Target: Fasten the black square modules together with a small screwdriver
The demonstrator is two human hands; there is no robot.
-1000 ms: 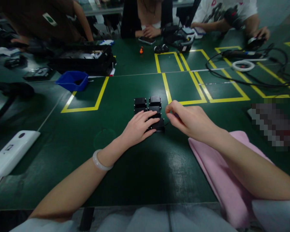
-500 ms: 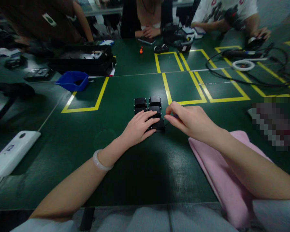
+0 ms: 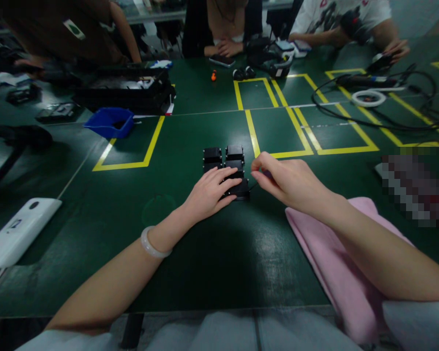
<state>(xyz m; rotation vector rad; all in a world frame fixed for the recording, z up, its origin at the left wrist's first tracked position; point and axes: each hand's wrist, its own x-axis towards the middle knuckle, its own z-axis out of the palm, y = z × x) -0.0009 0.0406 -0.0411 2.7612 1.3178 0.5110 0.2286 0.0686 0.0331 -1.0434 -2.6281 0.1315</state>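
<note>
Several black box-shaped blocks with shiny screws, which look like servo motors (image 3: 235, 152), stand in two columns at the middle of the table. My left hand (image 3: 214, 187) lies over the near ones, its fingers stretched out and a little apart, covering part of them. A thin dark cable (image 3: 254, 185) runs from the nearest right block towards my right hand (image 3: 281, 178). That hand is closed in a pinch just right of the blocks, and its fingers hide the cable's end.
A pink cloth (image 3: 329, 253) lies under my right forearm. To the left are a white device (image 3: 22, 231) and a blue bin (image 3: 111, 122) beside a black tray (image 3: 124, 100). Black cables (image 3: 373, 114) coil at the far right. Across the table sit other people.
My right hand has shifted very slightly to the right. The left hand and the black blocks have stayed where they were.
</note>
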